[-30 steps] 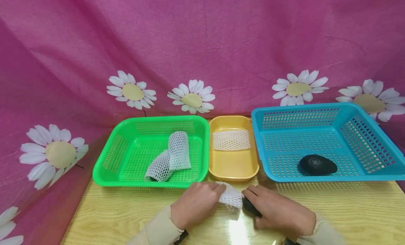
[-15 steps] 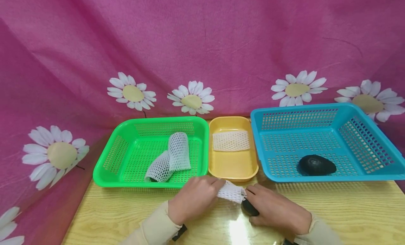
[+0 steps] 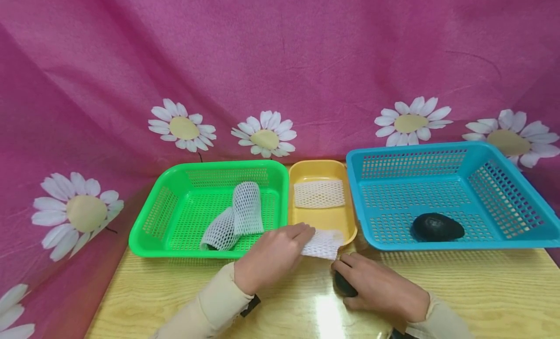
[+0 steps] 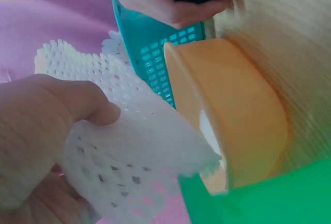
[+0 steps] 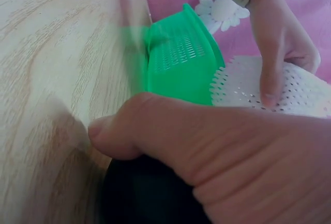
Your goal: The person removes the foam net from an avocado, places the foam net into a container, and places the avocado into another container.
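My left hand (image 3: 273, 255) pinches a white foam net sleeve (image 3: 323, 244) between thumb and fingers, over the near edge of the yellow tray (image 3: 321, 222). In the left wrist view the sleeve (image 4: 139, 136) hangs flattened, with no fruit seen in it. Low over the table, my right hand (image 3: 382, 285) grips a dark avocado (image 3: 343, 284); in the right wrist view the thumb lies across the avocado (image 5: 147, 193). Sleeve and avocado are apart. Another foam net sleeve (image 3: 320, 193) lies flat in the yellow tray.
The green basket (image 3: 210, 254) at left holds two net-covered fruits (image 3: 247, 208), one leaning by the other. A bare avocado (image 3: 438, 227) lies in the blue basket (image 3: 442, 246) at right. A pink daisy-print cloth (image 3: 280, 62) hangs behind the wooden table (image 3: 280, 305).
The foam net sleeve has come off the avocado. My left hand has moved it up and away toward the yellow tray, while my right hand keeps the avocado in nearly the same place.
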Demonstrator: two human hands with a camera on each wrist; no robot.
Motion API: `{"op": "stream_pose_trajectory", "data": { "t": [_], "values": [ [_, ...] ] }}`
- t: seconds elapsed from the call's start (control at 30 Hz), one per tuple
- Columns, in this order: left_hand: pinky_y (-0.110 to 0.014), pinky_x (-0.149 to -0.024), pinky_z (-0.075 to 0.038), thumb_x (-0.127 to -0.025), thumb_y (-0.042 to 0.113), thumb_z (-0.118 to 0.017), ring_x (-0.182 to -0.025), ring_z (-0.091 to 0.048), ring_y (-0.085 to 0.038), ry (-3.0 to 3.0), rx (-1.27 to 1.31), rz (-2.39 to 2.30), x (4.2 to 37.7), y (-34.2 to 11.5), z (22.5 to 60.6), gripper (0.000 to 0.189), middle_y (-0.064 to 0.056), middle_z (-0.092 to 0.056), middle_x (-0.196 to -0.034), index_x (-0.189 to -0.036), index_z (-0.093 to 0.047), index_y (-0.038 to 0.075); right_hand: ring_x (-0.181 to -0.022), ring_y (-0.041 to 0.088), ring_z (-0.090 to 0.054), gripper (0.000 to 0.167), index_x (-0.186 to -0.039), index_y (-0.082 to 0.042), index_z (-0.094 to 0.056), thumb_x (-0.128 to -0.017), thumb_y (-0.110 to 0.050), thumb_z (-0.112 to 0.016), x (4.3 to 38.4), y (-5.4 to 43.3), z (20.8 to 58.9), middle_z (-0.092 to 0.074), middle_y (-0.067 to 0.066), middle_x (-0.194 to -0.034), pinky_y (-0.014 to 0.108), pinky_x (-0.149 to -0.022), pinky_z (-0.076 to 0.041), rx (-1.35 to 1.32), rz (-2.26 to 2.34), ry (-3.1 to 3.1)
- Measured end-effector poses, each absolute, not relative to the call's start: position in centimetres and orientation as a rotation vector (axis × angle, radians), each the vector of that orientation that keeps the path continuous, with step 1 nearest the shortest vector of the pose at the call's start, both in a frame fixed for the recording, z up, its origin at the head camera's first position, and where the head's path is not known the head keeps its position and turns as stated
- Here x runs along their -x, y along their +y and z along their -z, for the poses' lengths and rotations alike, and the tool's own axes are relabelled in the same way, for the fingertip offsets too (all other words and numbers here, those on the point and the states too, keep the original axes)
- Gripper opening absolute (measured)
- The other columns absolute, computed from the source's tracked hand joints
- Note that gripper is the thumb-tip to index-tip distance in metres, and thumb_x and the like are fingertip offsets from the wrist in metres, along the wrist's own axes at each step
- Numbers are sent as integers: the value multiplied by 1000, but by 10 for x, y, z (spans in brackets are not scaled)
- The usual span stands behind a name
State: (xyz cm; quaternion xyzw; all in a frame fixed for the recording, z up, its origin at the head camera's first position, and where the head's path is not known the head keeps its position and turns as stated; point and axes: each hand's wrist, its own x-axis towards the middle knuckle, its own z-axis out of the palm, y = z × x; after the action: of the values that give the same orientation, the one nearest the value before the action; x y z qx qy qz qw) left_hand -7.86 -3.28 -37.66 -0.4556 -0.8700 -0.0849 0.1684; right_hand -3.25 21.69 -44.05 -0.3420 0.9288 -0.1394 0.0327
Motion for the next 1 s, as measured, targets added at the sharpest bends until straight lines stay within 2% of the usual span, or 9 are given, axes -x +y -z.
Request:
{"op": "stream_pose_trajectory", "data": {
  "t": [0.1, 0.2, 0.37, 0.5, 0.63, 0.8, 1.0],
  "values": [
    [-25, -74, -63, -91, -1, -65, -94, -75, -11, -2479, 1304, 271, 83, -31, 374, 26, 0, -74, -108, -115, -69, 6, -94, 6, -58, 38, -108, -21, -63, -77, -29, -83, 32, 217, 440, -61, -9, -106, 31, -82, -56, 1062, 443, 2850],
    [-25, -67, -61, -92, -1, -64, -87, -73, -10, -2483, 1312, 280, 87, -28, 372, 24, 1, -73, -106, -114, -67, 6, -97, 6, -58, 38, -108, -22, -63, -77, -29, -83, 32, 218, 440, -61, -10, -106, 30, -84, -56, 1065, 457, 2843],
    [-25, -56, -55, -93, -1, -62, -72, -68, -9, -2475, 1318, 278, 91, -23, 369, 18, 4, -68, -92, -108, -64, 8, -96, 6, -56, 38, -109, -21, -64, -78, -30, -83, 32, 219, 440, -61, -11, -105, 29, -83, -55, 1062, 459, 2838],
    [-24, -54, -54, -93, -1, -62, -69, -67, -8, -2476, 1328, 290, 95, -18, 366, 17, 5, -67, -87, -106, -64, 9, -95, 6, -56, 39, -110, -20, -65, -77, -30, -83, 32, 219, 441, -61, -11, -103, 29, -82, -55, 1067, 456, 2845],
    [-24, -66, -60, -97, -1, -60, -84, -74, -10, -2470, 1328, 267, 99, -13, 362, 21, 3, -74, -100, -115, -66, 8, -93, 6, -55, 39, -109, -19, -66, -76, -30, -83, 32, 219, 442, -60, -11, -100, 28, -80, -54, 1093, 452, 2864],
    [-28, -94, -61, -101, 0, -58, -112, -74, -16, -2483, 1344, 228, 102, -10, 356, 30, -4, -75, -124, -130, -65, 4, -93, 6, -55, 40, -110, -19, -65, -76, -32, -83, 33, 219, 443, -61, -10, -100, 28, -80, -54, 1097, 447, 2870],
    [-28, -95, -61, -100, 1, -61, -110, -74, -16, -2488, 1347, 207, 109, -6, 351, 29, -5, -76, -121, -128, -66, 2, -94, 6, -56, 40, -109, -20, -64, -75, -31, -83, 33, 220, 443, -61, -11, -102, 29, -81, -54, 1082, 453, 2864]
  ]
}}
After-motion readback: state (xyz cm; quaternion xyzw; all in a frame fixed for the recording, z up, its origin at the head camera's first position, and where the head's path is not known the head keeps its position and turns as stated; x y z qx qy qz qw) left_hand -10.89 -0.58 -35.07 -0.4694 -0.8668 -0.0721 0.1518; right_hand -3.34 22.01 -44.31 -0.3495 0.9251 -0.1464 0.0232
